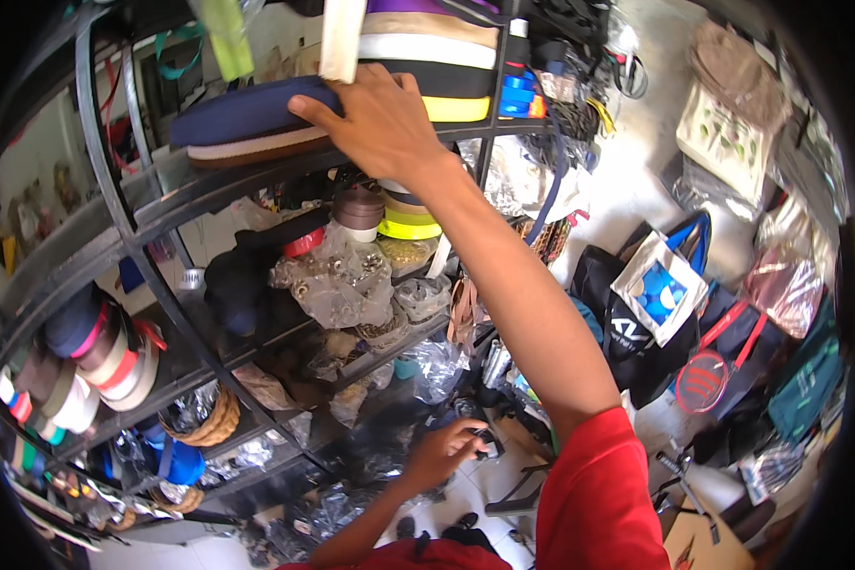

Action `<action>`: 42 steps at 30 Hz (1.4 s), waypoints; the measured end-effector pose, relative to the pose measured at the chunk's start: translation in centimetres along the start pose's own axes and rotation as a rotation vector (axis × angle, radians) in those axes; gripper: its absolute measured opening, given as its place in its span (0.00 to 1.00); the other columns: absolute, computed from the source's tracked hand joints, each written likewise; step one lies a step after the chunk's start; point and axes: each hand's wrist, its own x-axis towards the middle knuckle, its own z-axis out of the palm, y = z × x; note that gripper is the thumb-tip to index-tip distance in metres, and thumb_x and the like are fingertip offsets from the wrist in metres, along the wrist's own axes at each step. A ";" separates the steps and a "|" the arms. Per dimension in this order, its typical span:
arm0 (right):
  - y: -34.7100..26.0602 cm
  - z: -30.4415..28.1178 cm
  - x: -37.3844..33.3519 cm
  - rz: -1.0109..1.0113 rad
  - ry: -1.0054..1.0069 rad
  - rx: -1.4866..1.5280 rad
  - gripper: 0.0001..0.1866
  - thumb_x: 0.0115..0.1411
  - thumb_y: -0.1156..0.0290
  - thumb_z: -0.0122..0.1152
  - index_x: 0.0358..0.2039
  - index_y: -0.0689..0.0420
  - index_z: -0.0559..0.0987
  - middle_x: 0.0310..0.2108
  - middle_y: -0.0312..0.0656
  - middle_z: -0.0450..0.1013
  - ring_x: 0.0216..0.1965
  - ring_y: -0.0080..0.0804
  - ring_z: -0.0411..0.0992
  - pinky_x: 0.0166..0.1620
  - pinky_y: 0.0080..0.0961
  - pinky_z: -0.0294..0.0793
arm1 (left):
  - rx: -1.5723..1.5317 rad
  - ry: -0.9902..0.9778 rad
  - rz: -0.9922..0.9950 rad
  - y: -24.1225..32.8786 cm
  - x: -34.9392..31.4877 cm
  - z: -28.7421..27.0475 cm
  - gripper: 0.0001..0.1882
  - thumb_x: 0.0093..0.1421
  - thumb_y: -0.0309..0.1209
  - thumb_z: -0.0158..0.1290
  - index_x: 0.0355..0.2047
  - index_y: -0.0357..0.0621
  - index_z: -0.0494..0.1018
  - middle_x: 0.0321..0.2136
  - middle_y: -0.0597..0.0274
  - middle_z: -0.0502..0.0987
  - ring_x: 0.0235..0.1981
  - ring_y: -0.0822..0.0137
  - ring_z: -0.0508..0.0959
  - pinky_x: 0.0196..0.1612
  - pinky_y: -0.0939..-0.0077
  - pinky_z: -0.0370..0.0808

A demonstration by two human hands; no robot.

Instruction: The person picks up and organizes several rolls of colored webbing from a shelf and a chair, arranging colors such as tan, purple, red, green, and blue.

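Observation:
My right hand (380, 119) reaches up to a black metal shelf. Its thumb presses on the end of a navy webbing roll (247, 112), and the other fingers curl over behind it, partly hidden. Under that roll lie a pale roll and a brown one (256, 152). A cream strap (342, 38) hangs just above my fingers. Beside the hand, white, black and yellow webbing rolls (456, 108) lie stacked. Lower down, my left hand (444, 452) is held in the air with loosely bent fingers, apart from each other. A small dark thing shows beside its fingertips, too unclear to name.
The black shelf frame (152, 271) runs across the left. Lower shelves hold clear bags of metal fittings (337, 285), more webbing rolls (114, 366) and a wicker basket (211, 423). Bags (660, 285) hang or stand at right, with a red racket-shaped item (703, 382).

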 end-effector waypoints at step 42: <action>-65.5 -20.7 -70.3 2.651 1.289 -1.184 0.14 0.56 0.59 0.60 0.40 0.49 0.84 0.45 0.42 0.76 0.50 0.41 0.73 0.54 0.42 0.69 | 1.081 -2.582 -0.183 -29.2 -35.7 37.8 0.13 0.67 0.34 0.50 0.44 0.37 0.75 0.32 0.61 0.82 0.28 0.69 0.80 0.32 0.73 0.77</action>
